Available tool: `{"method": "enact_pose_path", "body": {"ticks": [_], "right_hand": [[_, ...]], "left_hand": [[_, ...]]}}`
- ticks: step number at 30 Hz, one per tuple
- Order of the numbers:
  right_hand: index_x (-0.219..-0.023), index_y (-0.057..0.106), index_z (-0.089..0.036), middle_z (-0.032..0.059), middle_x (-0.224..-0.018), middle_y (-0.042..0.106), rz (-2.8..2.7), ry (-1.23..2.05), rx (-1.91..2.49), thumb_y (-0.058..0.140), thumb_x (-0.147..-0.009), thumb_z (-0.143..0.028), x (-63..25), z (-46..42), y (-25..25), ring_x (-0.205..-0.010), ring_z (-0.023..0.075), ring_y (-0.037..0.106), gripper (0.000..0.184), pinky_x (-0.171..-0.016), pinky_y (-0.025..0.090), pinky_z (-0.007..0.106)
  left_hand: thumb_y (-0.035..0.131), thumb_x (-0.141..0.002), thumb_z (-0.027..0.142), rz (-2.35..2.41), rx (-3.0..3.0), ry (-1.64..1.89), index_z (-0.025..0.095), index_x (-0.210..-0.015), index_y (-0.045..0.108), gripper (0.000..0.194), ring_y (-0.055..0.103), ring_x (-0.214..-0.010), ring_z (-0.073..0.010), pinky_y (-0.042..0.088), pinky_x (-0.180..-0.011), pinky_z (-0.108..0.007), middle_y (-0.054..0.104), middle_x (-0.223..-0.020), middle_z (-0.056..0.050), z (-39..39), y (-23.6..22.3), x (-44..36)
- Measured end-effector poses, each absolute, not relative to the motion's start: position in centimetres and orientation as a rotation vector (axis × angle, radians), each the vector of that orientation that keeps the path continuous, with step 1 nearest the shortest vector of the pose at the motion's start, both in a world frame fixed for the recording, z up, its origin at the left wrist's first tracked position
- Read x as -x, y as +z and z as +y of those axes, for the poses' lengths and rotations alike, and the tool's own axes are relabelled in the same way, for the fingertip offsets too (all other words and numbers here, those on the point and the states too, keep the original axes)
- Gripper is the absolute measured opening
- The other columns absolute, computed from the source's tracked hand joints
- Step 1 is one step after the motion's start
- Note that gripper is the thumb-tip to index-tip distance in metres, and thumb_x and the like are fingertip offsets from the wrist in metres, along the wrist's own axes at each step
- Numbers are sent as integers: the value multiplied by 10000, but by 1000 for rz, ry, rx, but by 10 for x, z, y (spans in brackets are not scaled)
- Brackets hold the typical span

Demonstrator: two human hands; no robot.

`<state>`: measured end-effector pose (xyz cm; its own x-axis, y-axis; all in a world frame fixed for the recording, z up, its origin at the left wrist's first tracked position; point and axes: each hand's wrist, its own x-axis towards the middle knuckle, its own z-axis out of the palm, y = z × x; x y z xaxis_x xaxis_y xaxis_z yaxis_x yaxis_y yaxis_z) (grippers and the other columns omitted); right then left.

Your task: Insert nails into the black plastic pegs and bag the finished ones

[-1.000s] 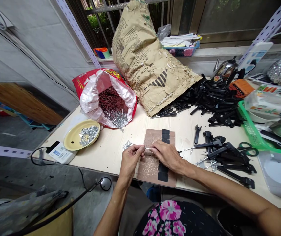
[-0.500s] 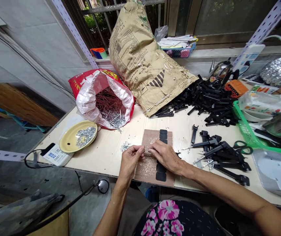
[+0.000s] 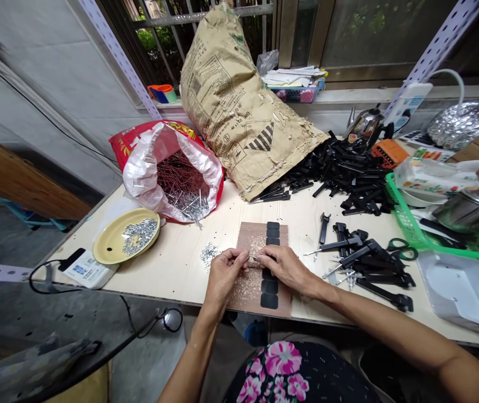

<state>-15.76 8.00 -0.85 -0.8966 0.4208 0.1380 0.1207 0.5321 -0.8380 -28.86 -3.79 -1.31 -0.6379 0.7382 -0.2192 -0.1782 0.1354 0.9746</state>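
Note:
My left hand and my right hand meet above a brown cardboard mat, both with fingers pinched. Between the fingertips shows a thin metal pin, held from both sides; its ends are hidden by the fingers. A row of black pads runs down the mat under my right hand, and pale crumbs lie scattered there. Just left of the mat is a little heap of small silvery pieces. To my right lie several black plastic handles with metal rods.
A yellow plate of silvery pieces stands left, by a white power box. Behind are an open bag of metal pins and a big paper sack. Scissors, a green basket and a grey tray sit right.
The whole view has shifted slightly to the right. Both hands stay pinched over the mat with the pin between them; the right fingers have moved a little.

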Motion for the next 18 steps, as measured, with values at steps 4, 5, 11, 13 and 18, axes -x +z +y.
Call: {"method": "enact_pose_path", "body": {"ticks": [4, 5, 11, 13, 18], "right_hand": [[-894, 616, -178, 25, -847, 604, -2375, 1237, 473, 508, -908, -256, 156, 80, -12, -796, 140, 570, 133, -715, 438, 258], [-899, 618, -181, 27, -849, 601, -2383, 1215, 485, 507, -909, -259, 155, 81, -13, -790, 141, 570, 136, -711, 440, 260], [-917, 630, -201, 24, -862, 597, -2460, 1097, 535, 508, -914, -285, 152, 81, -12, -776, 138, 573, 148, -690, 439, 254], [-922, 629, -203, 23, -862, 597, -2481, 1062, 528, 498, -921, -293, 149, 82, -10, -778, 137, 572, 159, -690, 438, 252], [-939, 629, -198, 33, -896, 599, -2571, 789, 519, 470, -937, -294, 138, 108, -10, -842, 148, 542, 186, -703, 428, 256]], "left_hand": [[723, -688, 401, 1665, -548, 1561, 133, -728, 662, 277, 515, -535, -105, 407, -556, -221, 577, -565, 9, -37, -12, 287], [724, -689, 401, 1647, -536, 1563, 132, -733, 665, 279, 516, -537, -105, 409, -559, -222, 580, -570, 8, -37, -12, 286], [673, -724, 472, 1445, -336, 1648, 97, -890, 690, 411, 551, -586, -108, 460, -598, -243, 619, -686, -37, -36, -9, 282], [625, -749, 521, 1417, -302, 1647, 85, -997, 672, 504, 554, -588, -113, 472, -591, -257, 620, -727, -54, -36, -10, 282], [506, -822, 551, 1718, -508, 1601, 129, -1148, 623, 546, 508, -564, -110, 433, -512, -235, 593, -765, -44, -42, -20, 285]]}}
